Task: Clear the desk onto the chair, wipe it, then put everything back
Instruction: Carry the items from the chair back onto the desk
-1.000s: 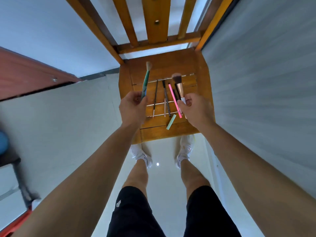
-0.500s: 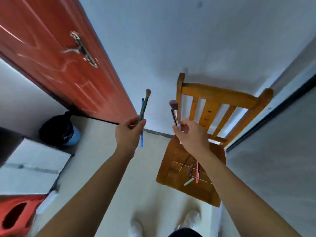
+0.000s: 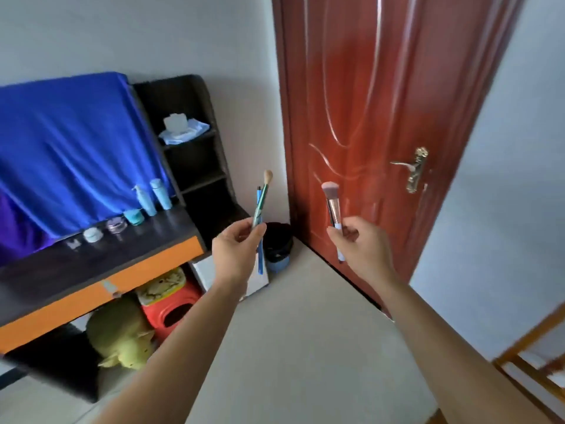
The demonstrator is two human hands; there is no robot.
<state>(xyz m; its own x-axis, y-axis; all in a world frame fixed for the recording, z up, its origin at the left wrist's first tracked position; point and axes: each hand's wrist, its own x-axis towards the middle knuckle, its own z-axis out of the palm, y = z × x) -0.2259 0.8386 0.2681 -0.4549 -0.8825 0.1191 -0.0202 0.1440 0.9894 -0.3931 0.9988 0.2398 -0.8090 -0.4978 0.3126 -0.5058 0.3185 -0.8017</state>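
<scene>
While each hand pinches upright tools, left hand (image 3: 237,250) a green brush (image 3: 262,197), right hand (image 3: 359,246) a powder brush (image 3: 331,200), the desk (image 3: 101,264) lies left.

Walls: a plain white wall (image 3: 214,41), without decoration.
Door: a red-brown glossy door (image 3: 367,102) in the corner, with a brass handle (image 3: 412,169).
Floor: a pale beige floor (image 3: 305,332), smooth.
Desk: at the left, a desk (image 3: 122,255) with dark top and orange front edge.
Shelves: a dark open shelf unit (image 3: 195,166) at the desk's right end.
Cloth: a blue cloth (image 3: 67,148) hangs behind the desk.
Chair: only some wooden rails of a chair (image 3: 532,336), lower right, blurred.
Light: soft and even.
</scene>
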